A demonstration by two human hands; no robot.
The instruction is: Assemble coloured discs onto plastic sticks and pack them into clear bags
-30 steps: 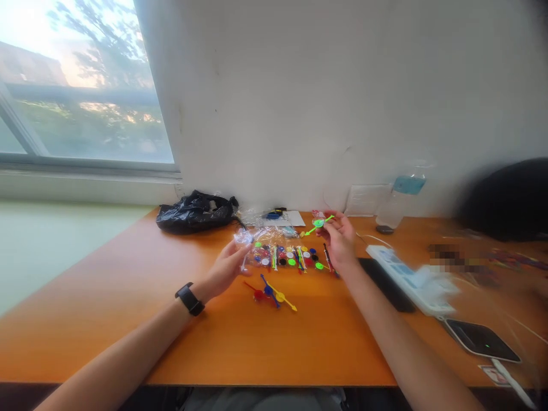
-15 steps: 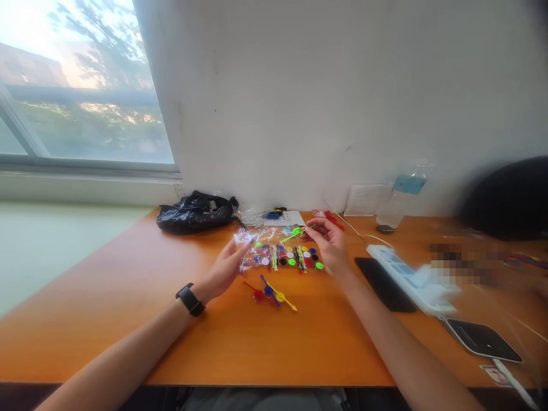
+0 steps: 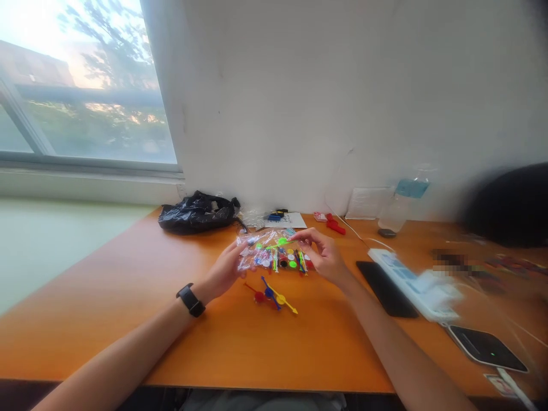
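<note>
A clear plastic bag (image 3: 274,256) full of small coloured discs and sticks is lifted slightly off the orange table (image 3: 128,297). My left hand (image 3: 225,270), with a black watch on its wrist, pinches the bag's left edge. My right hand (image 3: 322,255) grips the bag's right end together with a green stick-and-disc piece (image 3: 280,242) that lies across the top of the bag. Just in front of the bag, red, blue and yellow stick pieces (image 3: 271,294) lie on the table.
A black plastic bag (image 3: 197,211) lies at the back left. Small packets and a paper (image 3: 278,218), red parts (image 3: 331,223), a water bottle (image 3: 400,202), a black phone (image 3: 386,288), a white power strip (image 3: 413,282) and a dark device (image 3: 486,347) sit to the right.
My right hand has carried the green piece leftward and down from beside the red parts to the bag. Both hands now hold the bag, which has risen a little off the table.
</note>
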